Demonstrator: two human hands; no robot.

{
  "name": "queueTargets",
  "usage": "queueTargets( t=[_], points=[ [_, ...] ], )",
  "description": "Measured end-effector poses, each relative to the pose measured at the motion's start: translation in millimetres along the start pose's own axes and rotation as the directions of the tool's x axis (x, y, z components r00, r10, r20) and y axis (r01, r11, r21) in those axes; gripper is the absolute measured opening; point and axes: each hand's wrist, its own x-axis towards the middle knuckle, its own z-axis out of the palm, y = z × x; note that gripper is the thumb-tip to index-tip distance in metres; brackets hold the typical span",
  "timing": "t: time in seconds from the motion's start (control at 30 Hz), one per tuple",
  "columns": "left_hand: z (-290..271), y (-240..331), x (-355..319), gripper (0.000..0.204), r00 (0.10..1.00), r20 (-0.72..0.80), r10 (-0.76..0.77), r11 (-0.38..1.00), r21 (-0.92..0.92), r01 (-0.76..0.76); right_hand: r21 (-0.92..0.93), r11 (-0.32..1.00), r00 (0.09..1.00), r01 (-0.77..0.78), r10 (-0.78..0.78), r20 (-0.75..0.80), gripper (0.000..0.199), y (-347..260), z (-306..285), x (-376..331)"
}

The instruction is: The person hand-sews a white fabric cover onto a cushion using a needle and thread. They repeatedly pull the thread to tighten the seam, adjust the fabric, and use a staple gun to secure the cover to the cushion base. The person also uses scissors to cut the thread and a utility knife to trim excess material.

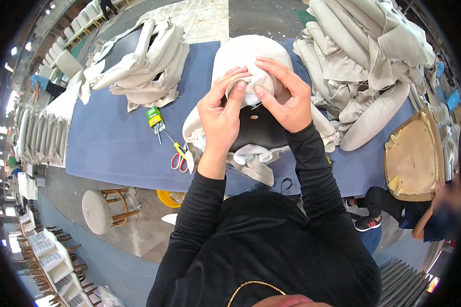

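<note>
Through the head view I have the pad (252, 48) mid-table, straight ahead of my chest, its dark panel (264, 125) showing below the hands. My left hand (220, 107) is half curled, thumb and fingers on bunched cream cloth (253, 91); my right hand (289, 94) arches around the bunch's other side, thumb and fingers apart. I cannot tell how hard either presses.

I judge the pad light and springy, the cloth soft, grippy and liable to fray, the panel stiffer. I'd take the cloth in pinches at the folded edge and steady the pad by its rounded sides.

On the table (118, 148) I count one pad in hand, two cover piles (156, 66), one pair of scissors (180, 162), one yellow-handled tool (180, 150) and one green box (154, 117).
</note>
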Motion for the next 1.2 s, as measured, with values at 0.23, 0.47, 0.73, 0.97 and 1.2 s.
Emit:
queueTargets(
  t=[0.23,0.47,0.73,0.97,1.2],
  points=[
    [-4,6,-2,0.023,0.996,-0.030,-0.085,0.995,-0.063,0.083,-0.224,0.952,0.978,0.207,-0.203,0.042,0.039,-9,-2,-5],
    [-13,17,-5,0.025,0.933,-0.147,0.329,0.854,0.468,-0.227,0.088,0.996,1.000,-0.011,0.013,-0.020,0.025,16,3,-2],
    [-22,14,-19,0.028,0.968,-0.063,0.244,0.759,0.633,-0.150,-0.072,0.986,0.988,0.152,-0.151,0.023,0.018,2,23,6],
    [-35,14,-12,0.017,0.974,-0.176,-0.139,0.976,0.140,0.165,0.346,0.918,0.979,-0.196,0.163,0.123,0.011,21,27,15],
    [-27,34,10,0.032,0.960,0.034,0.277,0.504,0.846,-0.175,0.451,0.847,0.959,-0.280,0.225,0.172,0.014,16,42,20]
  ],
)
